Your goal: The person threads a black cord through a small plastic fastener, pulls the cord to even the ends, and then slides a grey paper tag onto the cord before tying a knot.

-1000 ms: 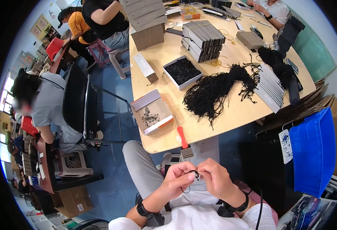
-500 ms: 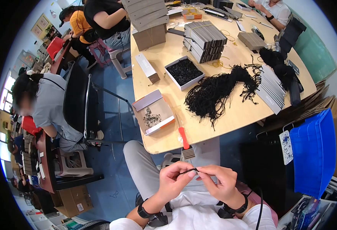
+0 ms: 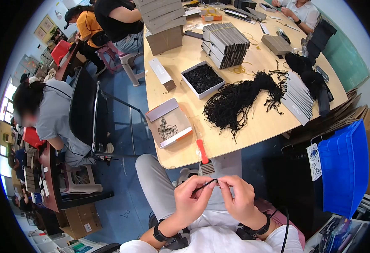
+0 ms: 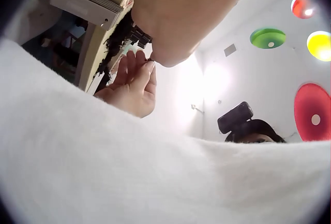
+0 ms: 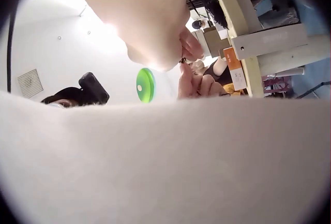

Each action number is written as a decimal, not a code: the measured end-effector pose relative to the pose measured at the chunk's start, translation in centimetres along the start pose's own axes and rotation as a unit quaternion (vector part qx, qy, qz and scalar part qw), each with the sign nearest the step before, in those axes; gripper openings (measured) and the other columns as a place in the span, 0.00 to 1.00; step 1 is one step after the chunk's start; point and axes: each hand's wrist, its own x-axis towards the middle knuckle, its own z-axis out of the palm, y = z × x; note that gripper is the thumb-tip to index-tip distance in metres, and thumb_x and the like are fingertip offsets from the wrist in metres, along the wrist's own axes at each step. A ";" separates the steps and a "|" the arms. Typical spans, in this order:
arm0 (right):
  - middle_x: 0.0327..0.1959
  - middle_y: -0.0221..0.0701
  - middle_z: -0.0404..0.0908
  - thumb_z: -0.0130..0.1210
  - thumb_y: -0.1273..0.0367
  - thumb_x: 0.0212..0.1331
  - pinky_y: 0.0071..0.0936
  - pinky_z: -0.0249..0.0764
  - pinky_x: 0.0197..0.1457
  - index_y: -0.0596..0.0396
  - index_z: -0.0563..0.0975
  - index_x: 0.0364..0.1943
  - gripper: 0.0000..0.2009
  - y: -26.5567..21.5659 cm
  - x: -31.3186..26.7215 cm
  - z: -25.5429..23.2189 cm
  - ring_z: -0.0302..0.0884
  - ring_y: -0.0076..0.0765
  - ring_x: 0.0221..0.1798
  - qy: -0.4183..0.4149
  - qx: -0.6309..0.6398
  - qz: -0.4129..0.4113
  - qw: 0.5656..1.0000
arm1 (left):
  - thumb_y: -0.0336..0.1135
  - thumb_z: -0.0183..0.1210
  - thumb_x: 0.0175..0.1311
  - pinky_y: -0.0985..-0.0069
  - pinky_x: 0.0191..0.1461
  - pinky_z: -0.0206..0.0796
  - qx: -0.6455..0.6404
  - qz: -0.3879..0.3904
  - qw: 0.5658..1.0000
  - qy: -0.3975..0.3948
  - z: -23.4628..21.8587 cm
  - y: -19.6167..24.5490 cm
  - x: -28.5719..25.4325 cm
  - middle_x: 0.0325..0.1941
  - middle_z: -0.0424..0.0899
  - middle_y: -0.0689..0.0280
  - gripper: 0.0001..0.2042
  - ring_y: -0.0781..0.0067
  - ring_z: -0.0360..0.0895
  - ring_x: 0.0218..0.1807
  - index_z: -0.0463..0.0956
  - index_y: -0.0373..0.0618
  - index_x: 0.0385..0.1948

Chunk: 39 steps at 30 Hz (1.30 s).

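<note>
Left hand (image 3: 190,200) and right hand (image 3: 240,200), fingers pinching black cord (image 3: 204,184). On table (image 3: 185,148), near edge: open box (image 3: 184,137) holding metal clips (image 3: 166,130); behind, white box (image 3: 217,87) of black cords (image 3: 202,78).

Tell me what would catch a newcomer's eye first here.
Probably the big tangle of black cords, sprawled on the pale wooden table beside a white box filled with more black strands. Next, the bright blue bin standing to the right of the table. Then the red-handled tool at the table's near edge, just beyond two hands pinching a thin black cord.
</note>
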 end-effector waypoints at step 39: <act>0.31 0.38 0.81 0.57 0.83 0.46 0.28 0.76 0.29 0.61 0.76 0.40 0.14 1.8 1.0 -1.5 0.80 0.39 0.29 -0.103 0.044 -0.057 0.992 | 0.29 0.60 0.61 0.87 0.20 0.38 -0.326 -0.314 0.885 -0.107 -1.7 -0.2 1.0 0.18 0.67 0.82 0.06 0.94 0.50 0.18 0.78 0.42 0.38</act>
